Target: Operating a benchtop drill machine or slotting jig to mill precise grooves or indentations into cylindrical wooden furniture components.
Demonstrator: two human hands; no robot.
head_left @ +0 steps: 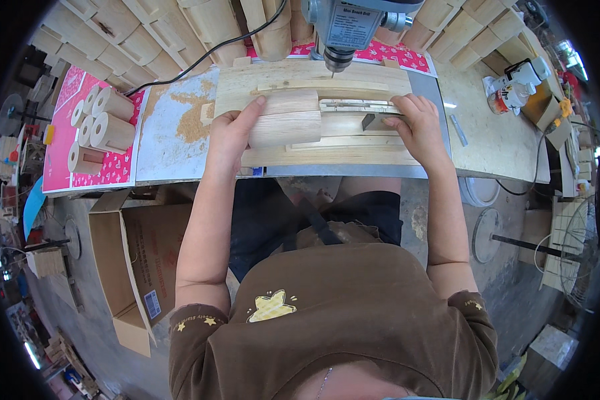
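Observation:
My left hand (235, 133) is closed around the left end of a pale wooden cylinder (285, 128), thumb on top. The cylinder lies on its side on a wooden jig board (263, 158), with a seam along its length. Right of it, a slim metal strip (357, 107) runs along a wooden channel. My right hand (418, 127) is closed at the strip's right end, its thumb and fingers on a small dark metal plate (375, 122); the exact grip is partly hidden. Above the jig hangs the drill chuck (339, 60) with a thin bit, apart from the cylinder.
Several wooden cylinders (111, 132) stand at the left on a pink sheet (59, 157). Sawdust (192, 123) covers part of the table. Stacked wooden pieces (140, 43) line the back, crossed by a black cable (213, 50). At right are a marker (459, 130) and a bottle (507, 99).

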